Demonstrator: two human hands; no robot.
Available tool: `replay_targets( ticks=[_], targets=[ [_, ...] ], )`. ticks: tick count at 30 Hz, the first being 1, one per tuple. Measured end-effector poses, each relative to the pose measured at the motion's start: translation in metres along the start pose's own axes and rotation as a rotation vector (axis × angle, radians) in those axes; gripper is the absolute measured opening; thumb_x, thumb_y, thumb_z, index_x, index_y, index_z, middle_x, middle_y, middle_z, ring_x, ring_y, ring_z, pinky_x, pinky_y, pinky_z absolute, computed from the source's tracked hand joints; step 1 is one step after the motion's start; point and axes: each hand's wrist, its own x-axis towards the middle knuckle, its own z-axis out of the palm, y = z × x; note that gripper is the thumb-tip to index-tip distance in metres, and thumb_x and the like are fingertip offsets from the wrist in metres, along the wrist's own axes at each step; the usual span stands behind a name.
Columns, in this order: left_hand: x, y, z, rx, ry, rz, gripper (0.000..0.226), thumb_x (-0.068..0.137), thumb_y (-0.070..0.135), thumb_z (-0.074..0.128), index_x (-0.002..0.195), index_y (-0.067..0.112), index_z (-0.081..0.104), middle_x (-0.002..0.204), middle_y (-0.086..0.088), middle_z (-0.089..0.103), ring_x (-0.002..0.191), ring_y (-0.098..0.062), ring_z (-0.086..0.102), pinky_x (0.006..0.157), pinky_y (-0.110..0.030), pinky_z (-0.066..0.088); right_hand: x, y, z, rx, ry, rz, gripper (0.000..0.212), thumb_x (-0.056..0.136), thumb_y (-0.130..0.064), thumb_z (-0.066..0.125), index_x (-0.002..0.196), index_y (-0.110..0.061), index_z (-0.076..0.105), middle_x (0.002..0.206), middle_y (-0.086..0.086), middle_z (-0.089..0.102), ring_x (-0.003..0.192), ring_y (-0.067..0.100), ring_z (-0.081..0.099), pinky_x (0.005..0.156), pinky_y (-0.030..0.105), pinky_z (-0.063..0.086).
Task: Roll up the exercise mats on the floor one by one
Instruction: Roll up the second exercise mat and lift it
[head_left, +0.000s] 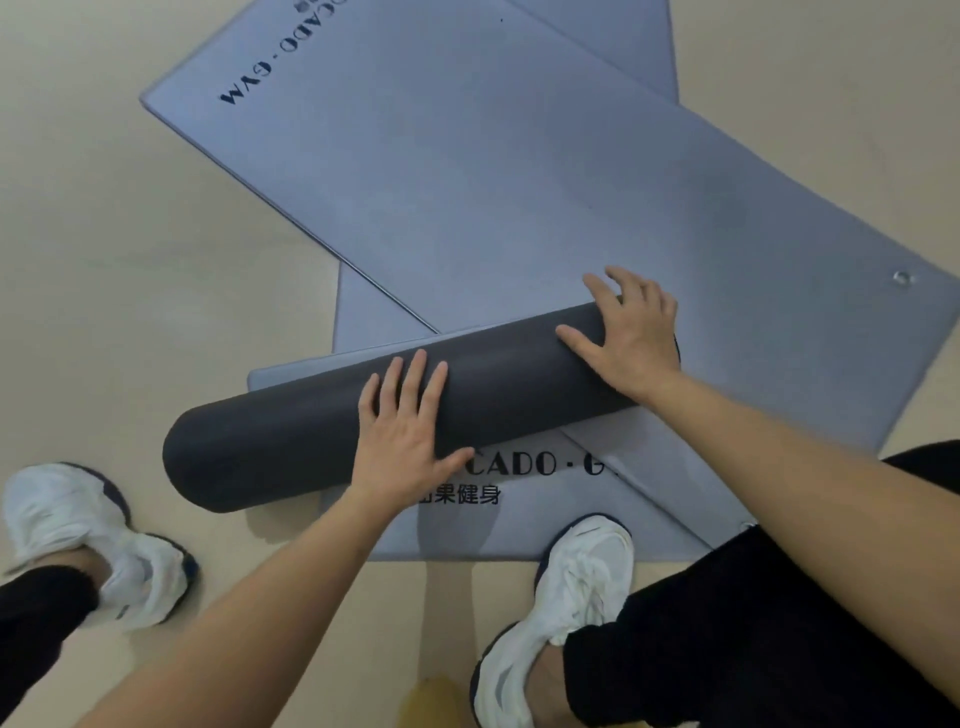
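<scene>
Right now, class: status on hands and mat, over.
Open, pressing dark roll: left hand, right hand. Beneath and ahead, flat mats overlap.

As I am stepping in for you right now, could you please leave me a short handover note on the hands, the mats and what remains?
Left hand: open, palm flat on the middle of the dark roll.
Right hand: open, flat on the roll's right end.
Mats: the roll lies across a printed flat mat near the feet; a large flat mat lies beyond, overlapping others.
Done: one mat mostly or fully rolled; I cannot tell if a tail is left.
Left: finish this roll, then roll the flat mats one by one.
</scene>
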Motion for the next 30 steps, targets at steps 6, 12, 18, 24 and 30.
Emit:
replay_targets(
  ticks=[6, 12, 18, 24, 30],
  targets=[
    [0.068, -0.040, -0.028, -0.107, -0.097, 0.033, 0.114, 0.073, 0.095, 0.037, 0.163, 0.029, 0.011, 0.170, -0.004, 0.021, 0.153, -0.030, 0.022, 0.125, -0.051, 0.017, -0.012, 0.040, -0.002, 0.354, -0.126, 0.173, 0.089, 0.090, -0.055, 0.070, 0.162, -0.031, 0.024, 0.160, 0.009, 0.022, 0.142, 0.030, 0.033, 0.121, 0.045, 0.033],
    [0.073, -0.040, -0.029, -0.022, -0.084, 0.000, 0.095, 0.087, 0.087, 0.026, 0.163, 0.034, 0.010, 0.169, -0.007, 0.021, 0.154, -0.036, 0.019, 0.124, -0.058, 0.014, -0.005, 0.035, -0.010, 0.457, -0.210, 0.279, 0.104, 0.081, -0.047, 0.084, 0.162, -0.042, 0.019, 0.139, 0.013, 0.044, 0.128, 0.030, 0.049, 0.110, 0.036, 0.038],
    [0.011, 0.015, -0.015, -0.150, 0.200, -0.161, 0.073, 0.095, 0.056, 0.057, 0.158, 0.023, 0.036, 0.164, -0.014, 0.034, 0.150, -0.039, 0.028, 0.118, -0.057, 0.030, -0.017, -0.003, -0.014, 0.465, -0.246, 0.336, 0.100, 0.080, -0.049, 0.083, 0.161, -0.034, 0.027, 0.147, 0.012, 0.051, 0.135, 0.032, 0.050, 0.114, 0.041, 0.039],
    [-0.029, 0.031, 0.001, -0.100, 0.105, -0.121, 0.091, 0.084, 0.077, 0.054, 0.160, 0.033, 0.030, 0.168, -0.010, 0.025, 0.154, -0.040, 0.020, 0.122, -0.062, 0.018, -0.042, -0.049, -0.002, 1.004, -0.685, 0.385, 0.070, 0.095, -0.002, 0.069, 0.156, -0.022, 0.042, 0.128, 0.018, 0.065, 0.105, 0.034, 0.071, 0.083, 0.041, 0.064],
    [-0.033, -0.005, 0.006, -0.037, 0.098, -0.004, 0.093, 0.084, 0.076, 0.058, 0.162, 0.037, 0.025, 0.170, -0.008, 0.025, 0.153, -0.039, 0.024, 0.121, -0.067, 0.018, -0.033, -0.052, 0.008, 0.305, -0.474, -0.044, 0.064, 0.085, -0.054, 0.075, 0.143, -0.031, 0.059, 0.115, 0.001, 0.052, 0.109, 0.023, 0.056, 0.097, 0.038, 0.049]
  ],
)
